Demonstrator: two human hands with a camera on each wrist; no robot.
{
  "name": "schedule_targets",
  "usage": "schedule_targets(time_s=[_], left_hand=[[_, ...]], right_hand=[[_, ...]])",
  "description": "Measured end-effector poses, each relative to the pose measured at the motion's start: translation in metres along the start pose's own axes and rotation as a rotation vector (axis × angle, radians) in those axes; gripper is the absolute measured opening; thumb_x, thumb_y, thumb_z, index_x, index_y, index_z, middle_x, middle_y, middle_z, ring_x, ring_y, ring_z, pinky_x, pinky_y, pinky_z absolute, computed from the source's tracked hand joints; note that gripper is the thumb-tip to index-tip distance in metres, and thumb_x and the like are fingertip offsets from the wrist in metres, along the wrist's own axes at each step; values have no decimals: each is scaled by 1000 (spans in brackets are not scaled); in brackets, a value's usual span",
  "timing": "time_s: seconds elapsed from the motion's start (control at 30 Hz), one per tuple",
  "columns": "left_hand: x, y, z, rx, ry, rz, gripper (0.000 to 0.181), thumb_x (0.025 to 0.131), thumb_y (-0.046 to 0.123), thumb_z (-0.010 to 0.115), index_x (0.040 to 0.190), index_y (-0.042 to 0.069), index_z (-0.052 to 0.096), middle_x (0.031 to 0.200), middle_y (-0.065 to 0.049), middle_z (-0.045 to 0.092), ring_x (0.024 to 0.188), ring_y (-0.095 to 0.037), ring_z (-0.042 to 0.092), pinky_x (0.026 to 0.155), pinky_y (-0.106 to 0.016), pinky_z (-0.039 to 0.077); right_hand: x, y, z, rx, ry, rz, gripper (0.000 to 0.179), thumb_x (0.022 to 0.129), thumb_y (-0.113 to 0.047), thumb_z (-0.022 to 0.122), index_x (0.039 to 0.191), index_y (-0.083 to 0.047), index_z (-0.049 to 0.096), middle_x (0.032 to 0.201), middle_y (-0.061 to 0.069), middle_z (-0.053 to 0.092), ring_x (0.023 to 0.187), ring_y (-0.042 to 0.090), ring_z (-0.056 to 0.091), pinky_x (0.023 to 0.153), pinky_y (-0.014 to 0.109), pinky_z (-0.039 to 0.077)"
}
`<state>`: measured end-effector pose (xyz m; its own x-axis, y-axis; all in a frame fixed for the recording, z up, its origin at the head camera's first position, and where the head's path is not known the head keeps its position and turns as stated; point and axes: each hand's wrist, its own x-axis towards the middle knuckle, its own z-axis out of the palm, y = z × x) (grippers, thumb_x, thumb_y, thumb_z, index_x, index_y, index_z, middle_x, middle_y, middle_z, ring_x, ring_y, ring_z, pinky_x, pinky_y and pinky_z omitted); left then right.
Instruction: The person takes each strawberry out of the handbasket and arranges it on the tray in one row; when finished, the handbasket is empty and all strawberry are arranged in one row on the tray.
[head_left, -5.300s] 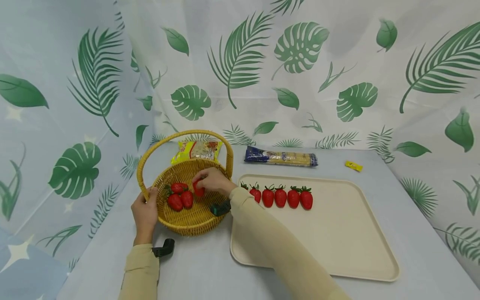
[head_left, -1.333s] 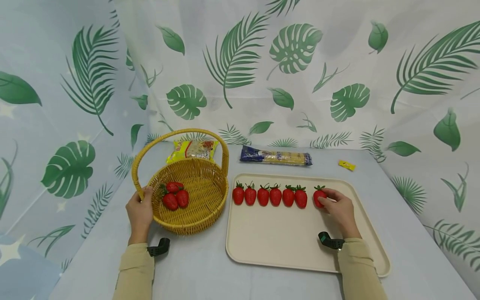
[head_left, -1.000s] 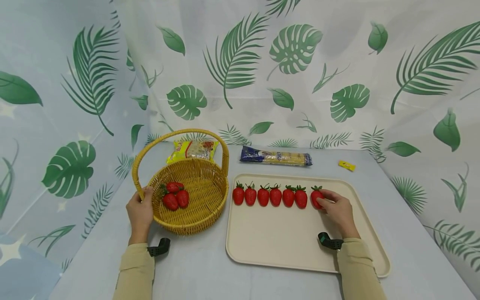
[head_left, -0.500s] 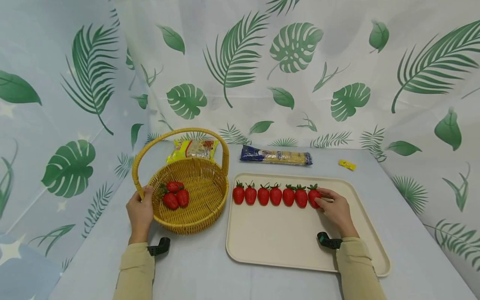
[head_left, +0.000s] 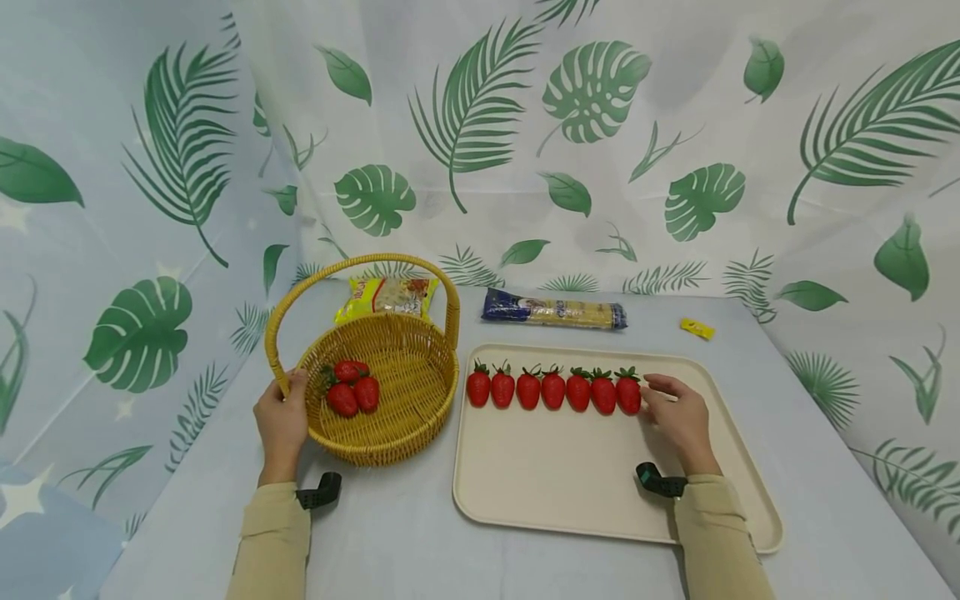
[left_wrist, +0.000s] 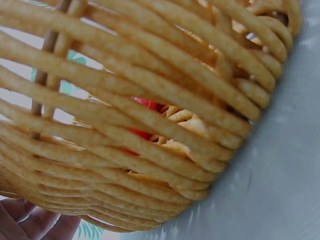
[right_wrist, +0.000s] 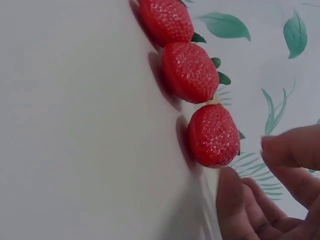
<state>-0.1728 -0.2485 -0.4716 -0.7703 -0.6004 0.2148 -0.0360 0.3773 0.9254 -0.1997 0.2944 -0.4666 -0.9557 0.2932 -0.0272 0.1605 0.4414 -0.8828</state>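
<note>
Head view: end strawberry [head_left: 628, 393], front-to-back, just left of right hand [head_left: 681, 418], grip apart; left hand [head_left: 282, 418] clamped on basket [head_left: 378, 454].

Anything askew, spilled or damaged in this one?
Nothing stands out. Seven strawberries lie in a neat row on the tray, leafy ends away from the person. Others sit bunched in the basket, which the left hand grips. No spill or damage shows.

Strawberries [head_left: 367, 394] in basket [head_left: 405, 392] at left, on tray [head_left: 555, 471] at right.
</note>
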Motion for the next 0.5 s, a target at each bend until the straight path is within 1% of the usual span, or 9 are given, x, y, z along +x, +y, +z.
schedule_targets(time_s=[0.07, 0.13, 0.2, 0.23, 0.3, 0.37, 0.43, 0.5], left_hand=[[0, 0, 0, -3, -2, -2, 47, 100, 39, 54, 119, -3, 65, 116, -25, 64, 107, -34, 56, 86, -41, 39], [1, 0, 0, -6, -2, -2, 47, 100, 38, 54, 119, -4, 64, 117, -26, 64, 108, -35, 56, 89, -45, 40], [1, 1, 0, -8, 0, -2, 47, 100, 37, 55, 120, -4, 64, 117, -26, 63, 110, -36, 56, 91, -47, 40], [1, 1, 0, -7, 1, -3, 47, 100, 37, 55, 120, -4, 64, 117, -26, 63, 110, -36, 56, 91, -46, 40], [1, 1, 1, -4, 4, -3, 47, 100, 37, 54, 119, -5, 64, 117, -26, 63, 107, -34, 57, 89, -43, 40], [0, 0, 1, 1, 3, -7, 48, 100, 39, 54, 119, -4, 64, 115, -25, 64, 101, -30, 57, 85, -38, 40], [0, 0, 1, 8, 5, -7, 48, 100, 40, 53, 118, -3, 65, 113, -24, 65, 94, -27, 55, 79, -33, 38], [0, 0, 1, 11, 8, -5, 48, 100, 40, 53, 118, -3, 65, 112, -24, 65, 90, -24, 53, 76, -31, 38]], right_hand=[[0, -3, 0, 35, 57, -3, 37, 97, -21, 58, 128, -1, 60, 124, 16, 59, 68, 4, 66, 63, 20, 52], [-1, -6, 2, 98, 97, -9, 35, 97, -19, 59, 126, 0, 61, 117, 8, 61, 72, 5, 65, 64, 21, 54], [-2, -12, 4, 179, 119, -18, 34, 96, -19, 61, 123, 1, 62, 107, 0, 62, 75, 5, 62, 65, 22, 55], [-3, -16, 6, 216, 117, -20, 33, 96, -19, 62, 122, 2, 62, 104, -3, 62, 78, 7, 61, 66, 22, 55], [-6, -23, 10, 286, 96, -23, 29, 95, -18, 64, 118, 0, 64, 99, -7, 62, 79, 8, 59, 66, 21, 54], [-11, -33, 17, 333, 47, -37, 26, 95, -19, 65, 115, -3, 66, 99, -7, 64, 80, 11, 59, 67, 22, 54], [-16, -41, 25, 342, -19, -63, 26, 96, -21, 64, 115, -4, 66, 102, -3, 65, 82, 14, 61, 69, 23, 55], [-21, -48, 35, 333, -84, -109, 27, 97, -22, 63, 116, -3, 65, 105, 1, 66, 84, 17, 63, 71, 25, 55]])
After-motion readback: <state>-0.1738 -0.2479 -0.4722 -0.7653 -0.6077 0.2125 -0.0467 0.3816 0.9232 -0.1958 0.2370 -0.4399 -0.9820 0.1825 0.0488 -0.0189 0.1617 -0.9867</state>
